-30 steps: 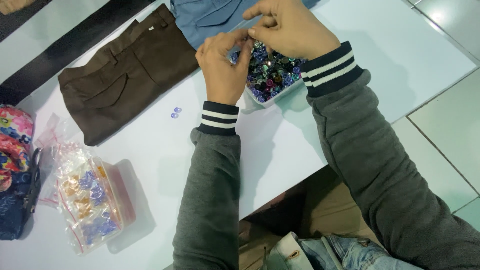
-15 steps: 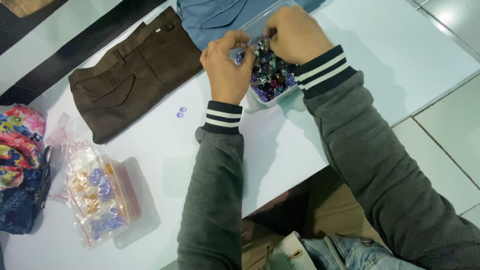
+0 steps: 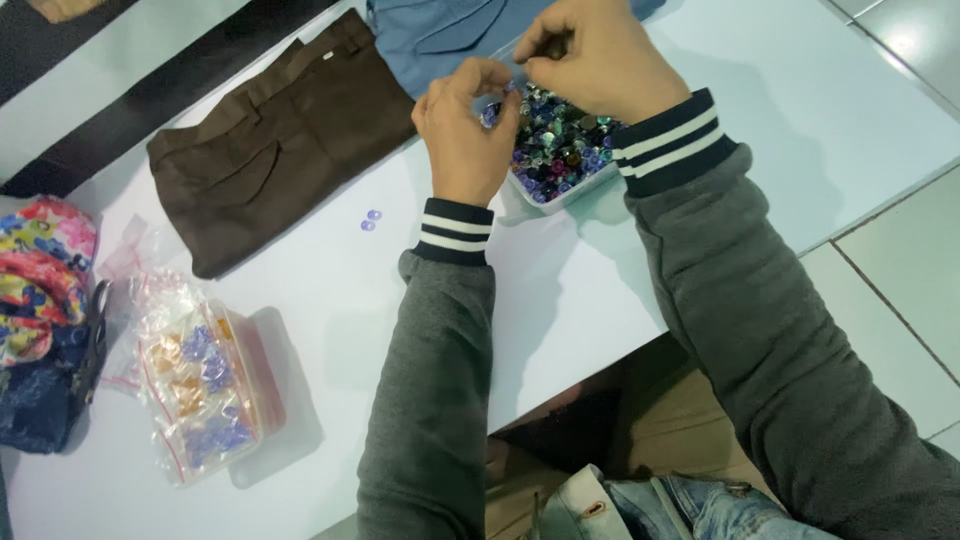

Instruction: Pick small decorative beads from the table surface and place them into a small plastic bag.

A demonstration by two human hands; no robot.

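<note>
A clear plastic tub of coloured gems (image 3: pixel 560 150) stands on the white table (image 3: pixel 340 300). My left hand (image 3: pixel 465 125) hovers at the tub's left side, fingertips pinched on a small bluish gem. Just above the tub, my right hand (image 3: pixel 595 55) has its fingers curled and its fingertips meet those of the left; what it holds is hidden. Two small purple gems (image 3: pixel 368 220) lie loose on the table left of my left wrist. Both arms wear grey sleeves with striped cuffs.
Folded brown trousers (image 3: pixel 280 140) lie at the upper left, blue fabric (image 3: pixel 450 30) behind the tub. A plastic box with bagged gems (image 3: pixel 205 390) sits at the lower left. Floral cloth and a dark bag (image 3: pixel 40 320) are at the left edge. Floor tiles show at right.
The view has shifted slightly, so the table's things sit further right and lower. My hands stay together over the tub, with the right hand moved a little over the tub's far edge.
</note>
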